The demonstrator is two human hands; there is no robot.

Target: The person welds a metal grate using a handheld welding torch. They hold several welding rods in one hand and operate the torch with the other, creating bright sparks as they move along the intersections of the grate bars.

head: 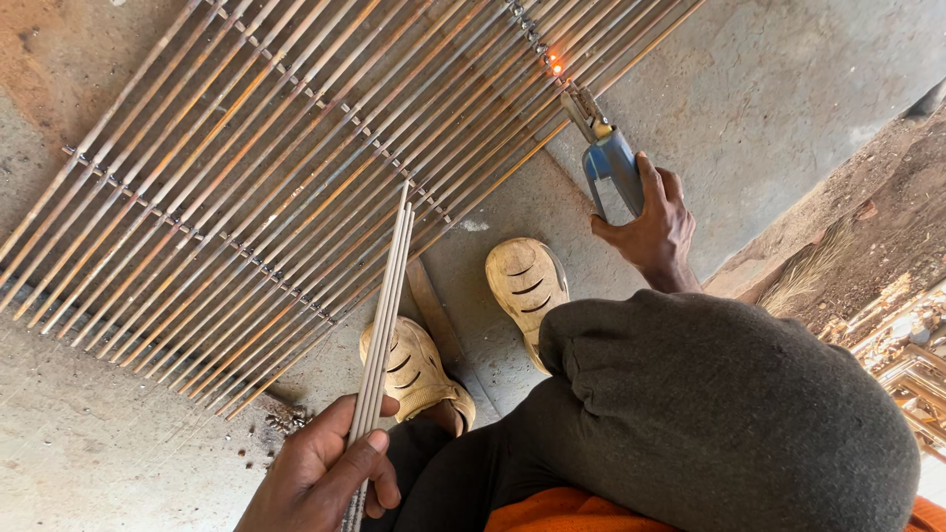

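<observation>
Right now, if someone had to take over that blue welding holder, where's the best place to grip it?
Grip the blue insulated handle at its rear, where the right hand holds it, coming from behind. The metal clamp end points at the glowing weld spot on the rod grille, so keep off it.

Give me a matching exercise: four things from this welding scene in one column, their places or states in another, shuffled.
1. blue-handled electrode holder
2. bundle of thin grey welding rods
3. rusty steel-bar grille
4. orange glowing weld spot

a. lies flat on the concrete
b. held in the left hand
c. at the grille's top edge
d. held in the right hand

Pairs: 1-d, 2-b, 3-a, 4-c
</observation>
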